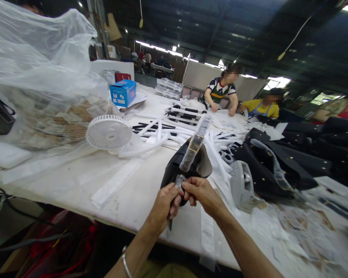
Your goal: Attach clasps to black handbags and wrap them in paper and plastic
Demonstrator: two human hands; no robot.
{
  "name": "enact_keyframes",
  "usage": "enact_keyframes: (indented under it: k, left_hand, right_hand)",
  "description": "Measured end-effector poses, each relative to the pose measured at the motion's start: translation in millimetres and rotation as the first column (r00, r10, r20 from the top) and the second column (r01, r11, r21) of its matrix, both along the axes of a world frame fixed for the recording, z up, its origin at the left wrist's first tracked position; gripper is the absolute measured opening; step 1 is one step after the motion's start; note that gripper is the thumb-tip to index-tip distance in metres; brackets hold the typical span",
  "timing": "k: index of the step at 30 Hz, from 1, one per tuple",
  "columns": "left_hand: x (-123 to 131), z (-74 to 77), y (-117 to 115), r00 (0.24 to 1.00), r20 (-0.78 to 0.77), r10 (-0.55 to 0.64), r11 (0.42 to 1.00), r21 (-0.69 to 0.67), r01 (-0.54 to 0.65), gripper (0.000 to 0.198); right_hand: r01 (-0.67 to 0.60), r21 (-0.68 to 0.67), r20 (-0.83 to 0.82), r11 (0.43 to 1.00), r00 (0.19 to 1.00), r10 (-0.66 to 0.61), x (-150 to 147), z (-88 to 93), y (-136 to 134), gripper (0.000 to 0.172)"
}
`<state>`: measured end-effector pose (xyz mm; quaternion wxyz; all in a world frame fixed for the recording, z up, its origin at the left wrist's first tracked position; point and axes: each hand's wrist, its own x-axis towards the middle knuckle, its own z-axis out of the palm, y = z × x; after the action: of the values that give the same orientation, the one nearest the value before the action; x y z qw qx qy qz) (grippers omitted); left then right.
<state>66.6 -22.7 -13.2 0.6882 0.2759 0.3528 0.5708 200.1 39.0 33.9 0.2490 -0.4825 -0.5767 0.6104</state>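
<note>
A black bag [174,164] with a light inner lining stands at the front edge of the white table. Its strap, wrapped in clear plastic [195,143], rises above it. My left hand [166,202] and my right hand [199,193] meet at the near side of the bag, fingers pinched around a small piece wrapped in clear film [179,180]. The two hands almost touch each other. The lower part of the bag is hidden behind my fingers.
On the white table [127,204] are a white fan [109,132], a blue box [123,93], white foam strips [150,144] and a grey tape dispenser [242,181]. Black bags [266,166] lie at right, a large plastic sack [58,112] at left. Two people work across the table.
</note>
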Motion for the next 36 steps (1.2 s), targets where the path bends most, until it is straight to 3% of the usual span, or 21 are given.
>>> enact_keyframes:
  k: [3,5,8,11,14,17,23,30,34,36]
  left_hand:
    - [-3,1.4,1,0.979,0.199,-0.046,0.998,-0.036,0.054,0.034]
    - [-5,3.3,2,0.977,0.205,-0.053,0.996,-0.053,0.066,0.036]
    - [-5,3.3,2,0.998,0.066,-0.019,0.998,-0.055,0.022,0.038]
    - [-3,-1.4,2,0.990,-0.131,0.058,0.998,-0.016,-0.061,0.041]
    - [-1,-7.8,1,0.956,-0.275,0.104,0.994,0.047,-0.094,0.042]
    - [1,-11.9,0,0.931,-0.347,0.117,0.992,0.093,-0.090,0.044]
    - [4,-14.1,0,0.916,-0.393,0.080,0.996,0.069,-0.057,0.052]
    - [12,-20.0,4,0.930,-0.350,0.115,0.993,0.063,-0.099,0.061]
    - [10,-32.5,-1,0.931,-0.364,0.023,0.999,0.043,-0.008,0.060]
    - [6,-42.5,-7,0.915,-0.401,-0.038,0.998,0.035,0.057,0.061]
  right_hand:
    - [0.015,-0.006,0.097,1.000,0.995,-0.014,3,-13.5,2,0.036]
    - [0.045,-0.015,0.153,0.999,0.987,-0.042,6,-22.0,1,0.037]
    - [0.135,0.071,0.240,0.988,0.959,-0.149,12,-22.1,-8,0.035]
    - [0.246,0.269,0.253,0.931,0.915,-0.314,13,-6.3,-19,0.031]
    - [0.203,0.332,0.210,0.921,0.936,-0.282,4,9.0,-26,0.031]
    - [0.157,0.285,0.162,0.945,0.964,-0.209,-12,11.0,-25,0.030]
    - [0.246,0.039,-0.015,0.968,0.969,-0.246,-24,-2.8,-20,0.033]
    - [0.181,0.002,-0.047,0.984,0.982,-0.180,-33,-7.8,-17,0.038]
    - [0.203,-0.031,-0.108,0.979,0.973,-0.205,-36,-9.2,-11,0.041]
    - [0.085,-0.036,-0.106,0.996,0.990,-0.088,-28,-5.0,-6,0.046]
